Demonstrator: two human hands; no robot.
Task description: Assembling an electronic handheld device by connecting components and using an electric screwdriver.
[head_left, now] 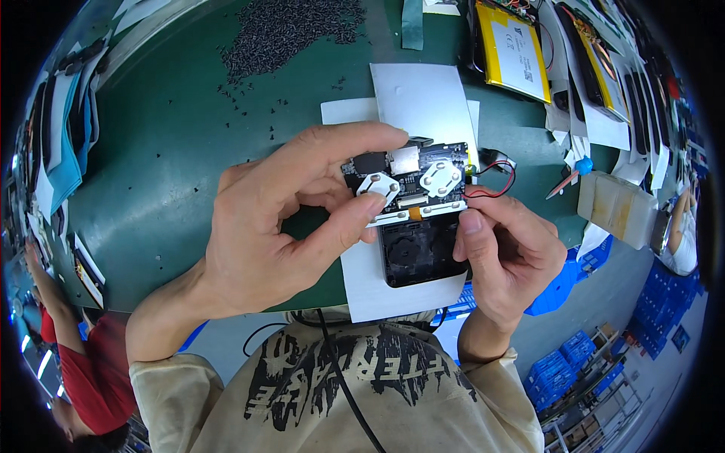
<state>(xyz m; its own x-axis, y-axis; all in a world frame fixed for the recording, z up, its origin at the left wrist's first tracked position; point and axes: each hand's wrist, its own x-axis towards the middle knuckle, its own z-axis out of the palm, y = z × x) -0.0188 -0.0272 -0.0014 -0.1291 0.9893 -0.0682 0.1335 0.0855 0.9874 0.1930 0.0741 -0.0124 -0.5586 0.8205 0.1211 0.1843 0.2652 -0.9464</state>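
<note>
My left hand (283,219) grips the left side of a black circuit board (411,181), thumb in front and index finger along its top edge. White plates with metal contacts sit on the board's face. At the board's lower right corner, my right hand (506,257) has its thumb and index finger pinched close by the red and black wires (498,185). Those wires run to a small black part (500,160) right of the board. Below the board lies a black plastic housing (415,253), partly covered by it, on white paper (362,283).
A heap of small black screws (291,34) lies at the back of the green table (151,204). Yellow-edged battery assemblies (515,53) are at the back right. A blue-capped pointed tool (572,175) and a translucent bottle (615,208) lie at right. Another person (91,370) is at lower left.
</note>
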